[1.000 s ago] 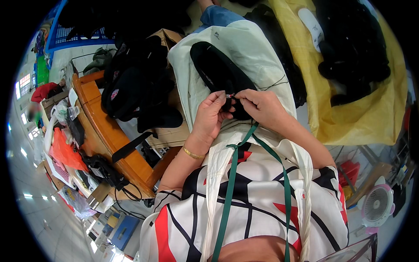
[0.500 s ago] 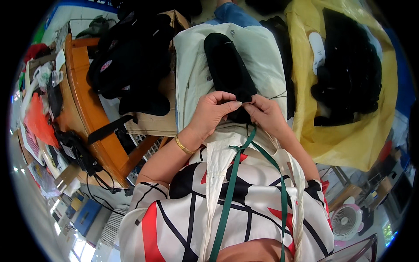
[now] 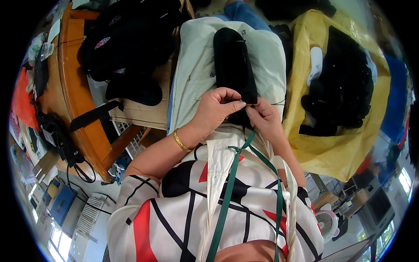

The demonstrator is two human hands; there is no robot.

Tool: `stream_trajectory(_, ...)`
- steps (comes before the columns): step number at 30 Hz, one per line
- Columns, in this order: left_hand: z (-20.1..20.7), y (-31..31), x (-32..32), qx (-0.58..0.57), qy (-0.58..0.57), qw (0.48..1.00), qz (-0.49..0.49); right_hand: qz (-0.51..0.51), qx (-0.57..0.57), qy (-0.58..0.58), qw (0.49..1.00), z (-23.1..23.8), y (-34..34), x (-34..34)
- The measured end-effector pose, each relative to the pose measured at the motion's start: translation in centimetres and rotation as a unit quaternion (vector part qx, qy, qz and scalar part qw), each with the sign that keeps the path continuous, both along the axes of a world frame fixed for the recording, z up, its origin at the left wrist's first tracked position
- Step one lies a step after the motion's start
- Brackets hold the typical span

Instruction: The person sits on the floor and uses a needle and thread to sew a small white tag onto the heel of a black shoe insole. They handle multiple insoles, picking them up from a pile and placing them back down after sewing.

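A black cloth shoe point(image 3: 221, 61) lies lengthwise on the pale apron cloth point(image 3: 192, 56) over my lap, with its near end at my fingers. My left hand point(image 3: 215, 107) pinches the edge of that near end between thumb and forefinger. Close beside it, my right hand point(image 3: 265, 118) has its thumb and fingertips pressed together at the same edge. Whatever small thing sits between the right fingertips is too small to make out. A thin dark thread point(image 3: 279, 103) runs out to the right past the right hand.
Black shoe pieces are heaped point(image 3: 131, 48) at left on cardboard point(image 3: 150, 115), beside an orange wooden frame point(image 3: 80, 96). At right, a yellow bag point(image 3: 314, 153) holds more black pieces point(image 3: 340, 87) and a white sole-shaped piece point(image 3: 315, 63). Green apron ties point(image 3: 224, 205) hang in front of me.
The view has shifted and turned slightly. The shoe lies a little straighter. Both hands keep their pinch at its near end, with the fingertips slightly moved.
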State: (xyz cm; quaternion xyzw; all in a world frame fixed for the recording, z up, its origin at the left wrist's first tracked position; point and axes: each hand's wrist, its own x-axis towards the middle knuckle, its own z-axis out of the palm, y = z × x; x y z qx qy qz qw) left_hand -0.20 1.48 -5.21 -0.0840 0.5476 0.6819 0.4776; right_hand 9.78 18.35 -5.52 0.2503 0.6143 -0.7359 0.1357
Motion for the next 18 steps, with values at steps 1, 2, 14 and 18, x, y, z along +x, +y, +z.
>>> stream_trajectory(1, 0.0, 0.0, 0.0, -0.002, 0.002, 1.0, -0.002, -0.004, -0.011, 0.004, 1.0, -0.1, 0.1, 0.1)
stream_trajectory(2, 0.2, 0.0, -0.1, -0.004, 0.005, 1.0, -0.005, 0.001, -0.014, -0.003, 1.0, -0.2, 0.2, 0.1)
stream_trajectory(14, 0.3, -0.1, -1.1, -0.04, 0.035, 0.997, -0.064, 0.037, -0.039, -0.045, 0.998, -0.2, 1.3, -0.2)
stream_trajectory(18, -0.1, -0.2, -1.3, -0.043, 0.025, 0.996, -0.073, 0.023, -0.039, -0.049, 0.998, -0.3, 0.7, -0.4)
